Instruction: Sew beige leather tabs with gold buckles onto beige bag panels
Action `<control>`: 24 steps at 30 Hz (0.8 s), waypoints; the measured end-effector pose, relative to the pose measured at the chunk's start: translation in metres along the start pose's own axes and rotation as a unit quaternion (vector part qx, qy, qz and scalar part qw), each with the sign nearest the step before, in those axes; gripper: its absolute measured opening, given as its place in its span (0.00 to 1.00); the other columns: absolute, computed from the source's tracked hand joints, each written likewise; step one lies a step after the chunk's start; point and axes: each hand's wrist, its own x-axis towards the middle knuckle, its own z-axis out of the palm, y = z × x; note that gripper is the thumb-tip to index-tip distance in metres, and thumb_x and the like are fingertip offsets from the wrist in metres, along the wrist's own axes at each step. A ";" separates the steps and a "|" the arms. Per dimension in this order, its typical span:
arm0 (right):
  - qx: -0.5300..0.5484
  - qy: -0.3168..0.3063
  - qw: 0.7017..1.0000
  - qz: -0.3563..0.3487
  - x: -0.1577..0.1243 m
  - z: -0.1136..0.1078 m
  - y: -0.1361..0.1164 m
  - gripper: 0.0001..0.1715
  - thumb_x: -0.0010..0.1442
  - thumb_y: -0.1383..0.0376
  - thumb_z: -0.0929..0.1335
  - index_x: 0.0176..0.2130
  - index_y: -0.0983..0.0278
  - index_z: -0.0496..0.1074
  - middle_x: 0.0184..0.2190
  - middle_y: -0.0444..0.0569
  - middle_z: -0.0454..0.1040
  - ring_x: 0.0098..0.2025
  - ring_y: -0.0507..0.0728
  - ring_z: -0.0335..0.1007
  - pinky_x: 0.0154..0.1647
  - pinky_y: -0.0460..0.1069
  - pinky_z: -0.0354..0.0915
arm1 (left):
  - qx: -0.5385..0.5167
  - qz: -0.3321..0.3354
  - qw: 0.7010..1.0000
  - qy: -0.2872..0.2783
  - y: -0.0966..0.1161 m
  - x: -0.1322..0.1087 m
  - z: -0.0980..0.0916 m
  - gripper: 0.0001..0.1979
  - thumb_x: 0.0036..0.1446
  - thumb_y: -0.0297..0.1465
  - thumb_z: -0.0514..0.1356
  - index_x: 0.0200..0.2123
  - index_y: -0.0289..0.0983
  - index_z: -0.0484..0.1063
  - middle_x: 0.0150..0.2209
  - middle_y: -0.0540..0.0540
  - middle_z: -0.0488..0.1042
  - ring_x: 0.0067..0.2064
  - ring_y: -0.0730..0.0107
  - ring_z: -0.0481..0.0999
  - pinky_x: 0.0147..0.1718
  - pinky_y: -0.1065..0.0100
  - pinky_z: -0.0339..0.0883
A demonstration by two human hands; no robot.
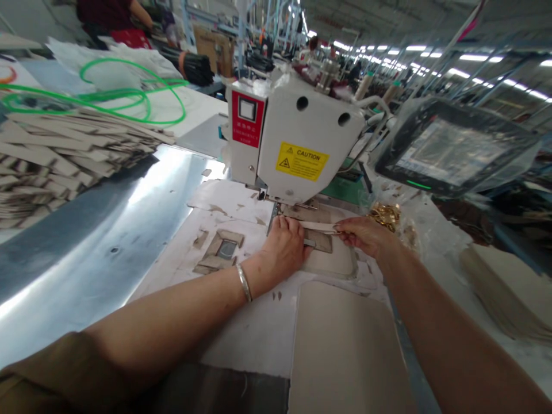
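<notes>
Under the head of a white sewing machine (pixel 310 132), a beige panel (pixel 330 265) lies on the work plate. My right hand (pixel 364 234) pinches the right end of a narrow beige strip (pixel 319 226) between thumb and fingers, above the panel. At the strip's left end my left hand (pixel 284 244) presses down with curled fingers held together; what lies under its fingertips is hidden. By the left thumb a small metal bar (pixel 309 244) shows, beside a rectangular frame opening (pixel 321 241). Nearer to me lies a larger beige sheet (pixel 349 345).
Many beige strips (pixel 64 155) are piled at left, beneath a green hose (pixel 129 106). Gold-coloured metal parts (pixel 385 215) lie right of my right hand. A plastic-wrapped screen (pixel 452 146) stands at right, with stacked beige sheets (pixel 509 282) below. A person (pixel 116 20) is behind.
</notes>
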 end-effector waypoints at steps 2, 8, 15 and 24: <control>0.016 0.004 1.000 0.006 0.000 0.000 0.002 0.11 0.51 0.80 0.69 0.23 0.69 0.72 0.15 0.44 0.69 0.16 0.47 0.62 0.16 0.40 0.61 | -0.005 -0.002 1.000 -0.003 0.000 0.000 -0.001 0.24 0.64 0.43 0.55 0.47 0.25 0.69 0.46 0.29 0.70 0.51 0.43 0.67 0.51 0.50 0.55; 0.024 0.028 0.999 0.007 0.000 0.007 0.010 0.13 0.51 0.81 0.71 0.22 0.67 0.69 0.15 0.43 0.69 0.15 0.47 0.63 0.17 0.40 0.64 | -0.018 -0.011 1.000 -0.009 0.000 0.000 -0.002 0.24 0.63 0.42 0.55 0.48 0.24 0.70 0.47 0.29 0.70 0.52 0.43 0.67 0.52 0.50 0.54; -0.070 0.044 0.997 -0.010 0.001 0.010 0.011 0.14 0.53 0.79 0.70 0.23 0.65 0.67 0.12 0.42 0.68 0.14 0.48 0.64 0.17 0.42 0.65 | 0.001 0.001 1.000 0.004 0.000 0.001 0.000 0.25 0.64 0.43 0.55 0.48 0.23 0.70 0.46 0.27 0.70 0.51 0.42 0.67 0.51 0.49 0.55; -0.058 0.048 0.996 -0.054 0.008 0.009 0.023 0.14 0.49 0.77 0.73 0.21 0.65 0.67 0.11 0.41 0.68 0.14 0.48 0.65 0.16 0.41 0.65 | -0.008 0.040 0.998 0.044 -0.002 0.002 0.015 0.24 0.64 0.38 0.55 0.55 0.25 0.66 0.52 0.32 0.70 0.54 0.51 0.68 0.55 0.55 0.59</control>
